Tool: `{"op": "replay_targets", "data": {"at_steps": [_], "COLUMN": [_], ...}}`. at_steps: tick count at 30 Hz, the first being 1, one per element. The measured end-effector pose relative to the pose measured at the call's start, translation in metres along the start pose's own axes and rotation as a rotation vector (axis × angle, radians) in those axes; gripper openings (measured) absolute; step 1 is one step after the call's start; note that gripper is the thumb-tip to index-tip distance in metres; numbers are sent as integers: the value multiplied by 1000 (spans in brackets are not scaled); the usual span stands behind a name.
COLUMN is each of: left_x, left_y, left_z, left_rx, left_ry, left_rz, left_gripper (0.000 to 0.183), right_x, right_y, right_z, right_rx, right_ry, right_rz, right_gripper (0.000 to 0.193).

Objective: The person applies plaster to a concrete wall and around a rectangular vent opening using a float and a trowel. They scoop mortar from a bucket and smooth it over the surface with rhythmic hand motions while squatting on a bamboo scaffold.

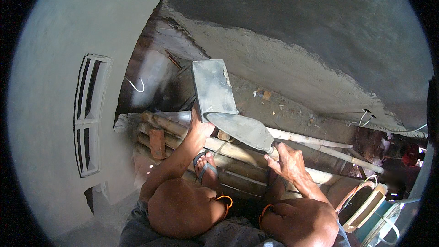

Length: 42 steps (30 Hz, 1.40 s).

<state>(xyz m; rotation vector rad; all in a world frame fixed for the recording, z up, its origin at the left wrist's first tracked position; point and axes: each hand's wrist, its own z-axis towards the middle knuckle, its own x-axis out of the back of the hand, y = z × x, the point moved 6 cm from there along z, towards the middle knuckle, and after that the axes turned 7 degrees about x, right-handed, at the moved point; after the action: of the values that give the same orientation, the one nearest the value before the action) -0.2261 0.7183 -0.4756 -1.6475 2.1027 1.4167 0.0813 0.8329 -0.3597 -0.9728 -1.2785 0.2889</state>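
My left hand (200, 127) is wrapped round the underside of a rectangular grey plastering float (213, 84), held up ahead of me; its handle is hidden. Mortar smears its face, and its right edge looks rough. In my right hand (291, 164) is a trowel (242, 130), gripped by its short wooden handle. The long, rounded, mortar-stained blade points left, its tip at the float's near edge. Whether the two touch I cannot tell. Both forearms are above my bent knees, and a sandalled foot (208, 169) stands on bamboo poles (238, 164) below.
A plastered wall (50, 87) with a slotted vent (91, 114) rises at left. Ahead is another wall, with darker plaster (320, 18) over a lighter band (274, 59). A brick (157, 144) lies on the bamboo. Wires (363, 119) stick out at right, above a wooden frame (366, 208).
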Motion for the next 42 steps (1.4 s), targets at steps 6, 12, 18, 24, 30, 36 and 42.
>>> {"op": "replay_targets", "data": {"at_steps": [6, 12, 18, 24, 30, 36, 42], "left_x": [-23, -39, -47, -19, -10, 2, 4], "left_y": [-16, -7, -16, -23, -37, -37, -43], "left_z": [3, -12, -14, -16, -8, -13, -12], "left_rx": [150, 187, 321, 483, 433, 405, 388], "left_ry": [-27, -46, -118, -130, -107, -74, -47], "left_rz": [-176, -99, -104, -146, -72, -31, -22], "left_gripper": [42, 46, 48, 50, 47, 43, 40], "right_x": [-12, -10, -9, -6, -3, 3, 19], "right_y": [20, 29, 36, 56, 77, 91, 92], "right_z": [-3, 11, 14, 23, 13, 12, -10], "right_rx": [-28, -27, 43, 6, -58, -239, -169], "right_ry": [-37, -21, 56, 117, 136, 222, 256], "right_rz": [-122, -152, -236, -251, -258, -234, -296], "right_gripper": [38, 42, 40, 36, 35, 34, 34]}}
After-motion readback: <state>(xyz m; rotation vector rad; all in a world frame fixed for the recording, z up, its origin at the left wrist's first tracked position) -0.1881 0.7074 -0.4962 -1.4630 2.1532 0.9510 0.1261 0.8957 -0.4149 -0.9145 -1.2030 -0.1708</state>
